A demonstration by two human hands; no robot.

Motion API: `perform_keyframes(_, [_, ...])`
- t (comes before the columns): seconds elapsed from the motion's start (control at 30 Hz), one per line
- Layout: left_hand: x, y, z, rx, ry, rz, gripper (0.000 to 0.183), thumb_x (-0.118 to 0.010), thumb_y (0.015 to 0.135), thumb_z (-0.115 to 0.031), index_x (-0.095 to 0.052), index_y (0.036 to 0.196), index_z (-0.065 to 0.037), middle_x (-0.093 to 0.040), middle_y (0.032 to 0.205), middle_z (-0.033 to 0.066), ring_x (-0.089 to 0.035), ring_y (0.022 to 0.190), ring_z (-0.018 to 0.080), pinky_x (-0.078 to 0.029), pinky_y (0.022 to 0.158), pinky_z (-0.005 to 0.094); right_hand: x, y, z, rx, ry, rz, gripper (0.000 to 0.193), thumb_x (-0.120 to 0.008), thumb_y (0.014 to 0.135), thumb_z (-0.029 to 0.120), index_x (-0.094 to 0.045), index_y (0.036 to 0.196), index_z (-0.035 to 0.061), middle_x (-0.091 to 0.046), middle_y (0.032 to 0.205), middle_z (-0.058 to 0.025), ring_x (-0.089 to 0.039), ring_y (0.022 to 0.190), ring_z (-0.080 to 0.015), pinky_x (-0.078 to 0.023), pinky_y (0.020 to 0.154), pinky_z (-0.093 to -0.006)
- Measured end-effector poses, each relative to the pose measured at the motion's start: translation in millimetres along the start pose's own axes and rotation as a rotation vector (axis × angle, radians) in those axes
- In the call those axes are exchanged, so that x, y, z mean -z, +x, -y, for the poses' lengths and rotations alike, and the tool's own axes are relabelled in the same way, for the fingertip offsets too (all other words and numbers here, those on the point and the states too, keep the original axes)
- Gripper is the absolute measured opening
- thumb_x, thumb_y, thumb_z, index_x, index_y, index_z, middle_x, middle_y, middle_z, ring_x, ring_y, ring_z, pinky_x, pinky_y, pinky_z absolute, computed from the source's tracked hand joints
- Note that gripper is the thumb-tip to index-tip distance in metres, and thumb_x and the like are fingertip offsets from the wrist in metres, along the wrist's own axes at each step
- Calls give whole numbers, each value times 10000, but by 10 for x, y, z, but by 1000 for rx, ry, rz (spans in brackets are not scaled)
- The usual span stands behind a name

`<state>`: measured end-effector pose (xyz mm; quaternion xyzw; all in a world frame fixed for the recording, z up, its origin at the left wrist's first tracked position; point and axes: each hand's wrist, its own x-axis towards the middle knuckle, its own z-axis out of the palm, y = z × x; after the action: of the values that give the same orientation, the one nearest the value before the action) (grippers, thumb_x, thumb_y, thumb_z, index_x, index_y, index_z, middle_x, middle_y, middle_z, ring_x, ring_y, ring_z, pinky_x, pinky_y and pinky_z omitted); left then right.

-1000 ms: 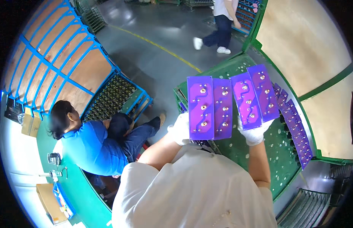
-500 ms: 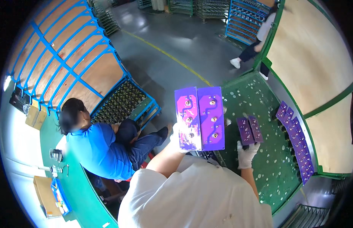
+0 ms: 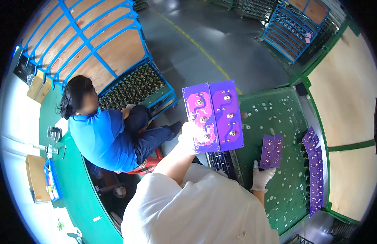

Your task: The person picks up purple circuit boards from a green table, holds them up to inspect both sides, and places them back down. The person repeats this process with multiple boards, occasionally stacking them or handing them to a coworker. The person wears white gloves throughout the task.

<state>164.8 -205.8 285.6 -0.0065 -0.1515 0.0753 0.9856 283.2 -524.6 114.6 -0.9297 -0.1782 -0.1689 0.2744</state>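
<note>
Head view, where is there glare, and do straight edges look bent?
In the head view, glare washes out the left hand and part of the left board it holds; in that same view, a pale sheen lies on the floor, and the blue rack bows toward the dark rim.

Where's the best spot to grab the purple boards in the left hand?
Probably the lower left edge, coming from the left, where the left hand is: the purple boards are flat and tilted, and metal bumps stud their faces.
</note>
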Motion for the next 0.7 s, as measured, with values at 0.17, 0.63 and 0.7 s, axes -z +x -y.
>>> perform_keyframes(0.17, [59,-30,-207,-58,19,-91,620,-475,974,-461,-381,1459,-86,-358,1490,144,-317,1371,458,-301,1122,607,-23,-20,41,-34,56,-15,923,-886,639,225,-400,1367,-67,-469,1334,-257,-449,1243,-418,-353,1072,-499])
perform_keyframes(0.63, [201,77,-1299,-290,225,-176,612,-530,966,-397,-365,1471,-95,-394,1471,183,-363,1346,480,-347,1086,615,-381,363,690,-271,123,-43,906,-885,687,212,-368,1361,-104,-458,1343,-250,-471,1247,-337,-393,1059,-425])
perform_keyframes(0.7, [238,88,-1482,-328,297,-181,597,-518,976,-374,-353,1477,-94,-391,1476,183,-382,1343,459,-362,1081,602,-514,469,739,-215,227,-84,898,-880,694,222,-372,1356,-109,-469,1335,-254,-481,1238,-341,-393,1058,-432])
